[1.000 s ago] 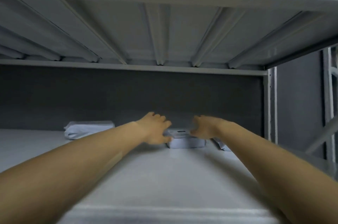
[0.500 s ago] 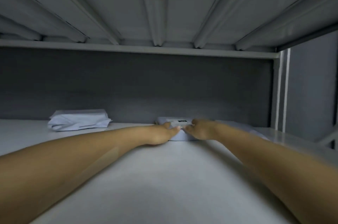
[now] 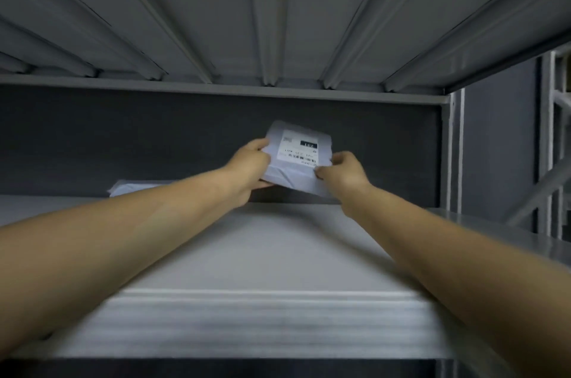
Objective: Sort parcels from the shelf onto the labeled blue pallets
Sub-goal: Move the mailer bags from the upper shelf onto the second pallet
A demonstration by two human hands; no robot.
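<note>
I'm holding the parcel (image 3: 290,175) tilted above the far end of the shelf (image 3: 262,248), left hand (image 3: 250,161) and right hand (image 3: 343,172) each gripping a side. Next, I'm judging, comes reading its label (image 3: 298,147).

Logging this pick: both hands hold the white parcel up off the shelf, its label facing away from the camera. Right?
Not quite. The head view shows the label facing the camera, barcode visible. The rest stands: the left hand and right hand hold the white parcel up off the shelf.
</note>
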